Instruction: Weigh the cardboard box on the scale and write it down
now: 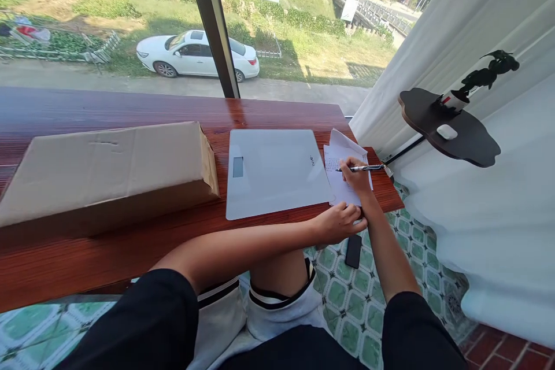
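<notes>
Watching from my end, I see the right hand (355,176) pinching a pen (368,167) between thumb and fingers, its tip at the handwritten lines on the paper (344,191) lying beneath that hand. The sheet's far edge lifts into a fold just beyond the knuckles. Nearer the body, the left hand (337,223) sits at the table's front edge with its fingers loosely curled and grasping nothing I can see; I cannot tell whether they touch the right wrist.

Just left of the writing hand I have a flat, pale scale (277,167) with a small grey display (238,167). Farther left of both hands lies a long cardboard box (108,167), on the same reddish wooden table (286,115). Below the hands, a dark phone (353,251) shows against the green tiled floor (347,300). Off to their right, I make out a dark wavy-edged stand (470,133) holding a potted plant (455,99), before white curtains (489,214).
</notes>
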Available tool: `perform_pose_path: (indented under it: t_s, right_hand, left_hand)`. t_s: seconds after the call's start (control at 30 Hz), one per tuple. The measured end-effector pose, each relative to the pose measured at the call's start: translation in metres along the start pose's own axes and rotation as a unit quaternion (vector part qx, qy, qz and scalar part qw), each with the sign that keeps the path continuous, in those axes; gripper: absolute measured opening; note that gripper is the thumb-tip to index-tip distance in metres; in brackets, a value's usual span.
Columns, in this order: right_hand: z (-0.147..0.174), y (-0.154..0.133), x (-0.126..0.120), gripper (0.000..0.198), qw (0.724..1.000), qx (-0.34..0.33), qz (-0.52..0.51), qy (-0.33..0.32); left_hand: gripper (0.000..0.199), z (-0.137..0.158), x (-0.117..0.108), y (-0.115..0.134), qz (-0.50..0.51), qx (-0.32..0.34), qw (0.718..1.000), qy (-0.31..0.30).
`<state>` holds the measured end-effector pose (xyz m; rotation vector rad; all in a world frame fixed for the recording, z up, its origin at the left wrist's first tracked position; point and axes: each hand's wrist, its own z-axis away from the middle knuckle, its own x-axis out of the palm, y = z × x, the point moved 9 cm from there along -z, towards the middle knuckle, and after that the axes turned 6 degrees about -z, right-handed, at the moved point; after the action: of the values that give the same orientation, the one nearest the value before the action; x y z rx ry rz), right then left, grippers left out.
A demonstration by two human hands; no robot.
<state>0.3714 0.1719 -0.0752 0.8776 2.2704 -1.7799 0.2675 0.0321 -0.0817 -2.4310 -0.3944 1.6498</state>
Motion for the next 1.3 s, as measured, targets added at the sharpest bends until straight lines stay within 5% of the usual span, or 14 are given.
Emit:
perform_pose_path:
  t_s: [0.4,0.53,0.67,0.87,1.3]
  right_hand:
    - [0.003,0.002,-0.038,0.035,0.978,0.002,0.075,0.196]
    - [0.000,0.001,-0.031,0.036,0.985,-0.005,0.054,0.164]
    - [0.001,-0.005,-0.010,0.041,0.997,-0.013,0.031,0.064]
    - [0.003,0.007,0.014,0.039,0.999,0.041,-0.021,-0.027]
    - [-0.001,0.011,0.018,0.038,0.999,0.030,-0.007,-0.045]
  left_hand:
    - [0.035,0.000,0.001,-0.001,-0.007,0.001,1.000,-0.011]
    - [0.034,-0.001,-0.001,-0.001,-0.005,-0.001,1.000,-0.008]
    - [0.030,-0.001,-0.004,-0.001,0.001,0.000,1.000,0.005]
    - [0.026,-0.002,-0.006,-0.002,0.005,-0.001,1.000,0.007]
    - [0.025,-0.003,-0.006,-0.001,0.008,-0.001,1.000,0.003]
